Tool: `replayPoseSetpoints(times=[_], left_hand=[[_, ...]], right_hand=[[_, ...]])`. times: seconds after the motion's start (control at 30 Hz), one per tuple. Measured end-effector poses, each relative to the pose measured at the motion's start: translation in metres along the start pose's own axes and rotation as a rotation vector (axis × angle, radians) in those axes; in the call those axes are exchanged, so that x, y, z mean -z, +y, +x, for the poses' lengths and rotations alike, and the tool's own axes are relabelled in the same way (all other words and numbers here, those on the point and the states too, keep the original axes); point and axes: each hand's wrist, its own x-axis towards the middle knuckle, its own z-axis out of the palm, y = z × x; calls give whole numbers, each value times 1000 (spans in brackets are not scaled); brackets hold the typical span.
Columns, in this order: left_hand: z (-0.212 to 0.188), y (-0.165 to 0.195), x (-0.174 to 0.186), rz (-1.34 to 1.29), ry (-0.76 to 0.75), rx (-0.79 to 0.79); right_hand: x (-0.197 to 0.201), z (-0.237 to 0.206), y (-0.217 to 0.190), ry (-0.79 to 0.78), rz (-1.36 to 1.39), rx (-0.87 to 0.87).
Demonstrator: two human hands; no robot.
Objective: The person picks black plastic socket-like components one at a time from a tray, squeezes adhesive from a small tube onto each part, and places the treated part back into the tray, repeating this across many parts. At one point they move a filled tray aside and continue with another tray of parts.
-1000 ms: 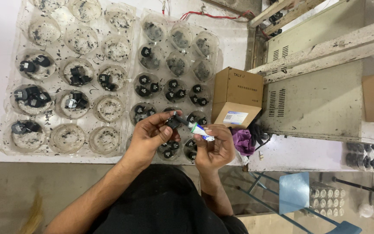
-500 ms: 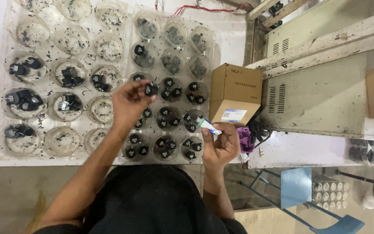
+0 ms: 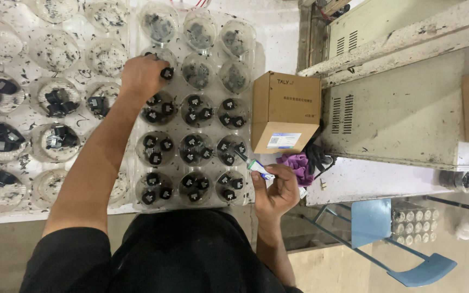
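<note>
My left hand (image 3: 143, 77) reaches far over a clear plastic tray of round cups (image 3: 248, 81) and pinches a small black part (image 3: 166, 72) above a cup in the tray's second row. Many cups nearer me hold two or three such black parts (image 3: 195, 148). My right hand (image 3: 278, 190) stays near the table's front edge, closed around a small white tube (image 3: 257, 167) whose tip points left toward the tray.
A second cup tray (image 3: 6, 65) lies at the left, some cups holding black parts. A brown cardboard box (image 3: 285, 112) stands right of the trays, purple cloth (image 3: 298, 164) beside it. A grey metal machine (image 3: 403, 108) fills the right; a blue chair (image 3: 392, 239) sits below.
My left hand has carried the black part from in front of my chest up and away to the tray's far cups. My right hand with the tube has lowered toward the table edge.
</note>
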Motion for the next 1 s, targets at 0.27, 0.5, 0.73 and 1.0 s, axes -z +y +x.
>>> replayPoseSetpoints(times=[0.27, 0.5, 0.73, 1.0], left_hand=[[9, -8, -3, -39, -146, 49], [-40, -53, 26, -227, 27, 269], [-94, -71, 42, 25, -143, 333], [-87, -56, 21, 274, -235, 474]], right_hand=[[1, 4, 6, -16, -24, 30], [-6, 5, 13, -51, -30, 57], [-28, -3, 9, -100, 25, 12], [-46, -15, -6, -155, 32, 45]])
